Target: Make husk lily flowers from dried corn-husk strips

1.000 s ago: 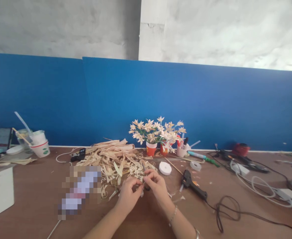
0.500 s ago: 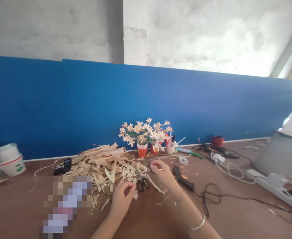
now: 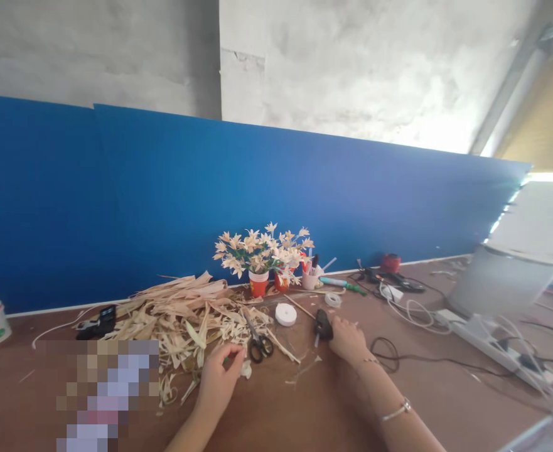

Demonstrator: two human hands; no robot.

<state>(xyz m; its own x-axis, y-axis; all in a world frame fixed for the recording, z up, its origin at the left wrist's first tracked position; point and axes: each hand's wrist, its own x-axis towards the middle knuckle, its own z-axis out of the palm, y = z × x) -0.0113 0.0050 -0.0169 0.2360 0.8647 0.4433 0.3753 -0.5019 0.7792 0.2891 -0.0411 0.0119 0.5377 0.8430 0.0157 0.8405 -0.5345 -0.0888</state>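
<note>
My right hand is closed around the handle of a black glue gun, which lies on the table; its grip is hidden under my fingers. Thumb and fingertips pressed together, my left hand is at the front edge of a heap of dry husk strips. Whatever sits in that pinch is too small to make out, with only a speck of green showing. Black-handled scissors lie just right of my left hand. A white roll rests between the scissors and the glue gun.
Pale flowers stand in red cups near the blue partition. A clear tape roll lies behind the glue gun. On the right are cables, a power strip and a grey bucket.
My right hand has moved right, from above the table's middle onto the glue gun, uncovering the white roll. My left hand keeps its pinch. The view has turned slightly right.
</note>
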